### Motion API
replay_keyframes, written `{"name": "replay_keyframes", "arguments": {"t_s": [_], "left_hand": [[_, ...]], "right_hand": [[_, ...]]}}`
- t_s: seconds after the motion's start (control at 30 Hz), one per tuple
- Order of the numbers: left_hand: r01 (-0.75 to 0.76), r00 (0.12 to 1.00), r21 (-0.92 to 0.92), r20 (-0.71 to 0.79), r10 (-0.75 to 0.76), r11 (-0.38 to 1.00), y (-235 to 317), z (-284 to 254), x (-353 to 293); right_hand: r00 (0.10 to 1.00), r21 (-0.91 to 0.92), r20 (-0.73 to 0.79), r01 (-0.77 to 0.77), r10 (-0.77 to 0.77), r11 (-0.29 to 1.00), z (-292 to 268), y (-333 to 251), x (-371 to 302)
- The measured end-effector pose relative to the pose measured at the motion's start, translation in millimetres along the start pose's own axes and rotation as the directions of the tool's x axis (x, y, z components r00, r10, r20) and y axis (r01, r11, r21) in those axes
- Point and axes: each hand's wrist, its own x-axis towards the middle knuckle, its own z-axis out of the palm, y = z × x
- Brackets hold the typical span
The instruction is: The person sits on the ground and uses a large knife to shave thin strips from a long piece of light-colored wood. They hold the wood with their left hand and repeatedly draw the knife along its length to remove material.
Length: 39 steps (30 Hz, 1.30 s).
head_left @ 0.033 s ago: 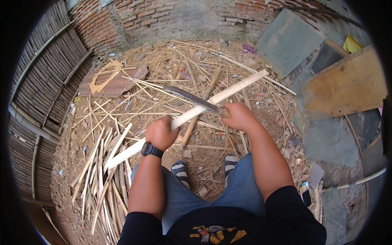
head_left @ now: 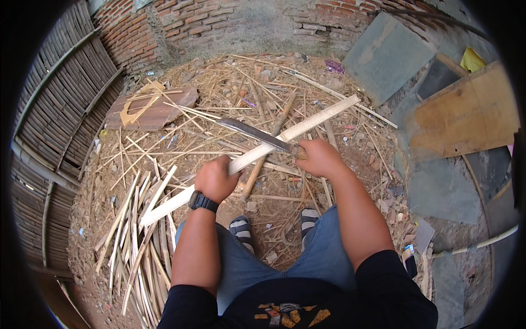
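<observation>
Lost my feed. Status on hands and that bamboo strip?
Left hand grips bamboo strip mid-length. Right hand holds machete, blade across the strip. Loose bamboo splits piled left.

Daylight is falling on a dirt yard (head_left: 263,88) strewn with bamboo offcuts and shavings. A rough brick wall (head_left: 219,22) is closing off the far side, a woven bamboo fence (head_left: 49,126) is curving along the left, and grey slabs (head_left: 386,55) and plywood sheets (head_left: 466,115) are lying at right.

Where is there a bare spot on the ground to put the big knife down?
Bare dirt lies between the woven fence and the pile of bamboo slats. The grey slabs at right also look bare. Ahead, around the knife, the ground is crowded with bamboo scraps.
</observation>
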Motion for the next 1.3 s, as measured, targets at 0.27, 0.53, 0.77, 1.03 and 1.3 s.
{"name": "replay_keyframes", "arguments": {"t_s": [0.27, 0.53, 0.77, 1.03, 1.3], "left_hand": [[0.01, 1.0, -0.003, -0.003, -0.01, 1.0, -2, 0, -1], [-0.005, 1.0, -0.008, -0.024, 0.005, 1.0, -5, 3, -1], [0.013, 1.0, 0.014, -0.01, -0.013, 1.0, -3, 0, -2], [0.007, 1.0, 0.013, 0.002, -0.007, 1.0, -5, 5, -1], [-0.001, 0.999, 0.038, 0.053, -0.001, 0.999, -7, 7, -1]], "right_hand": [[0.993, -0.024, 0.112, 0.023, -0.021, 0.999, -8, -19, 1], [1.0, 0.025, 0.014, 0.018, -0.018, 1.0, 0, -6, 0], [0.998, -0.008, 0.045, 0.045, -0.044, 0.999, 0, -13, 2], [0.989, -0.062, 0.15, -0.003, 0.012, 0.998, -7, -21, 0], [0.99, -0.059, 0.141, 0.032, -0.023, 0.998, 0, -19, 1]]}}
